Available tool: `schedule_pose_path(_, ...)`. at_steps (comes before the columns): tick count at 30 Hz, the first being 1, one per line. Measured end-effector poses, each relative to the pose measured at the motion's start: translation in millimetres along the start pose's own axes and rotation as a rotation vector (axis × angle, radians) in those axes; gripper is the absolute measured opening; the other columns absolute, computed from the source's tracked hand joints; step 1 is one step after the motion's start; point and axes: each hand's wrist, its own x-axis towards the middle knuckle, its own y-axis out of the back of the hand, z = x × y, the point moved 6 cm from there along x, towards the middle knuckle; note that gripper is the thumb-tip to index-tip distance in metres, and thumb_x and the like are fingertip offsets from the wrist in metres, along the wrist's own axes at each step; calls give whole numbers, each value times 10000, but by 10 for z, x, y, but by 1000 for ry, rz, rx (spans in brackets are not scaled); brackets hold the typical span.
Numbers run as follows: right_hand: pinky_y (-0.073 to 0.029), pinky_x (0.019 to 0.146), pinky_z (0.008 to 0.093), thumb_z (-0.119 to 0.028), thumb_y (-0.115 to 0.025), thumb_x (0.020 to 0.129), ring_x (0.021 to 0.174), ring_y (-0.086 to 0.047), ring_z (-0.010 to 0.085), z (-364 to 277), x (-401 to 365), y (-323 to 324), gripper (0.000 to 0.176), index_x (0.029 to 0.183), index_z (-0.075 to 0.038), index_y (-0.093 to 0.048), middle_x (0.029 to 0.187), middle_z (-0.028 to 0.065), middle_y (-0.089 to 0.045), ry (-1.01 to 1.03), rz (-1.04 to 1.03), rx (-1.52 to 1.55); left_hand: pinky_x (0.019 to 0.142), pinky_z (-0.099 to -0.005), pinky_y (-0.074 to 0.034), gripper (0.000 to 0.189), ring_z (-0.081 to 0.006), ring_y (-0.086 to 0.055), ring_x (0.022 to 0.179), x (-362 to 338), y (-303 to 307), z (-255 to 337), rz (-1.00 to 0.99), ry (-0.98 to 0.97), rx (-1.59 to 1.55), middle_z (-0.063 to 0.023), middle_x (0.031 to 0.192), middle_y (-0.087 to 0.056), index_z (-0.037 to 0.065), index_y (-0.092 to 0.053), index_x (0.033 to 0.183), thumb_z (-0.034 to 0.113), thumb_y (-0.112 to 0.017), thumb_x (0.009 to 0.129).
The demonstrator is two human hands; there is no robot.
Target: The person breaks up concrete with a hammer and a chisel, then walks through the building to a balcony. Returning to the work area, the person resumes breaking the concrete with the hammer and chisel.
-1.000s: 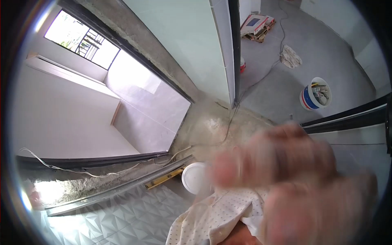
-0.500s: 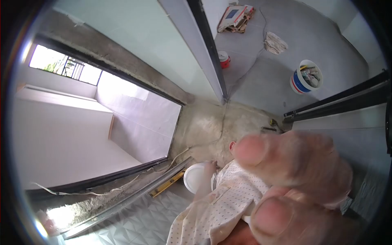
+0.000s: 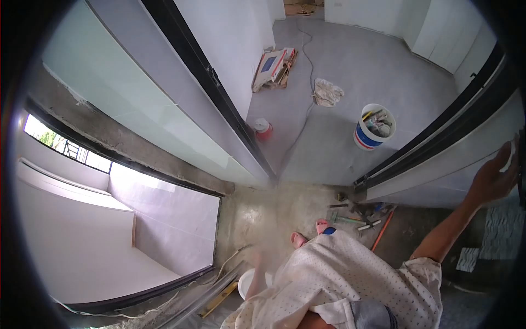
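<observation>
My right hand [image 3: 487, 178] is stretched out to the far right, at the dark edge of the view. A gap shows between its thumb and fingers, and I see no object in it; the fingertips run into the shadow there. My left hand [image 3: 259, 259] is low and smeared by motion, so its fingers cannot be made out. My left forearm passes in front of a white round container [image 3: 246, 285]. Beside that lies a yellow spirit level [image 3: 219, 300]. Below me are my patterned pale shirt [image 3: 350, 268] and pink slippers [image 3: 298, 239].
Several tools, among them a hammer [image 3: 369, 225], lie on the floor to the right. A bucket [image 3: 366, 137] of tools, a rag [image 3: 327, 93], a red jug [image 3: 263, 130] and flattened cardboard [image 3: 274, 68] stand or lie beyond the doorway. A cable [image 3: 310, 55] crosses the floor.
My right hand has moved from close in front of the camera out to the far right. The view has shifted, showing more of the room ahead. My left hand is now blurred by the container.
</observation>
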Motion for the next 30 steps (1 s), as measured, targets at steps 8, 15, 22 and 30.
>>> schedule_pose_path(8,-406,963,416,-317,-540,933,1152,-499,295,-236,-1032,-656,384,1204,-47,-569,1175,142,-578,-94,-207,201,726,-384,-482,443,-277,-611,796,200,-500,-304,4,324,-54,-132,899,-622,141,-534,1166,345,-657,793)
schedule_pose_path(15,-371,982,466,-257,-647,783,1157,-480,365,-2731,-5429,-159,327,1068,-101,-605,1094,170,-578,823,-1674,857,857,-403,-470,697,-340,-600,1000,-223,264,864,106,582,-762,-215,1175,-583,61,-382,1371,335,-674,800)
schedule_pose_path(22,-450,838,381,-280,-558,885,1053,-548,239,-4016,-5189,616,412,1259,-110,-523,1193,118,-560,60,-2408,1199,935,-381,-433,594,-338,-569,1081,-1287,-93,54,344,704,-602,-241,1204,-562,-9,-490,1274,354,-607,819)
schedule_pose_path(30,-402,481,246,-253,-515,923,663,-561,145,-4160,-6032,-437,298,1125,-35,-544,743,46,-580,-505,-2615,610,841,-400,-478,705,-330,-606,1016,-1779,-656,-655,401,1052,-861,-252,1174,-582,-55,-428,1308,342,-666,775)
